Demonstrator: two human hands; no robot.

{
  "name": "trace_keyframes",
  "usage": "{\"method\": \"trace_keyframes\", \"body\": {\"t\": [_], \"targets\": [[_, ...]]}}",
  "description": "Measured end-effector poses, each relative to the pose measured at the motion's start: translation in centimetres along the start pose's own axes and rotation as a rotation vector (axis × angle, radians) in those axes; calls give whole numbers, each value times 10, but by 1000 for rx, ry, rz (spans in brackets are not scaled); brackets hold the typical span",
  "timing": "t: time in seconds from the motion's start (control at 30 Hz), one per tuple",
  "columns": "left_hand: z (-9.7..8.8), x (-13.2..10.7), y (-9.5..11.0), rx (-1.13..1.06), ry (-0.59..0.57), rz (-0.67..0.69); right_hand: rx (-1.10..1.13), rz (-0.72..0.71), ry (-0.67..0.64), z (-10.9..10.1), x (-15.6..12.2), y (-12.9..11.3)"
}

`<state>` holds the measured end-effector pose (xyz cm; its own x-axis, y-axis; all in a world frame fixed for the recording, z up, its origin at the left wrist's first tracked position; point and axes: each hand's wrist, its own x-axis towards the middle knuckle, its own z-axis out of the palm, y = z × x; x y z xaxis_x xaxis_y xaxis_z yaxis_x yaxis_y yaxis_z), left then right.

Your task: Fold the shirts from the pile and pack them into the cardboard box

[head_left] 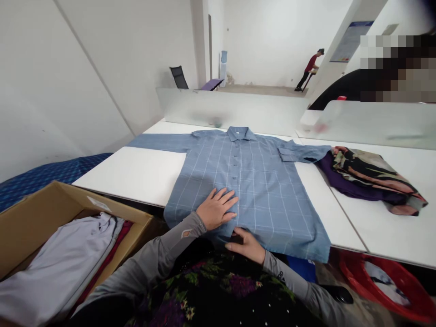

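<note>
A blue checked shirt [252, 181] lies spread flat, front up and buttoned, on the white table [136, 175]. Its hem hangs a little over the near edge and one sleeve stretches out to the left. My left hand [216, 208] rests flat on the lower front of the shirt, fingers spread. My right hand [245, 245] is at the hem just below it, fingers curled under the cloth edge; what they grip is partly hidden.
A pile of folded dark patterned garments [371, 177] lies on the table to the right. A cardboard box [37, 213] with grey and red clothes stands at the near left. A red basket [391, 286] sits low right. Frosted dividers [235, 109] line the far edge. A person stands far off.
</note>
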<state>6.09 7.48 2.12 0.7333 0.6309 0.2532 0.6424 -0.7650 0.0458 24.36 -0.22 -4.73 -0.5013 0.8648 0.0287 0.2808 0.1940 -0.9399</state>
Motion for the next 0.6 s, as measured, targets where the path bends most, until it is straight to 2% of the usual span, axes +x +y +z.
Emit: {"method": "trace_keyframes", "body": {"t": [0.1, 0.3, 0.4, 0.47, 0.5, 0.6], "targets": [[0, -1, -1, -4, -14, -2, 97, 38, 30, 1, -2, -1], [2, 1, -2, -37, -43, 2, -93, -40, 65, -5, -19, -9], [-2, 2, -3, -62, -3, 16, 35, 16, 35, -1, -16, -6], [-7, -7, -6, -97, 104, -23, 204, 58, -36, 3, -11, -1], [-8, -15, -9, -125, 207, -83, 273, 73, -65, 4, -8, 2], [-5, -58, -17, -190, 644, -401, 291, 108, -63, 5, -2, 12]]}}
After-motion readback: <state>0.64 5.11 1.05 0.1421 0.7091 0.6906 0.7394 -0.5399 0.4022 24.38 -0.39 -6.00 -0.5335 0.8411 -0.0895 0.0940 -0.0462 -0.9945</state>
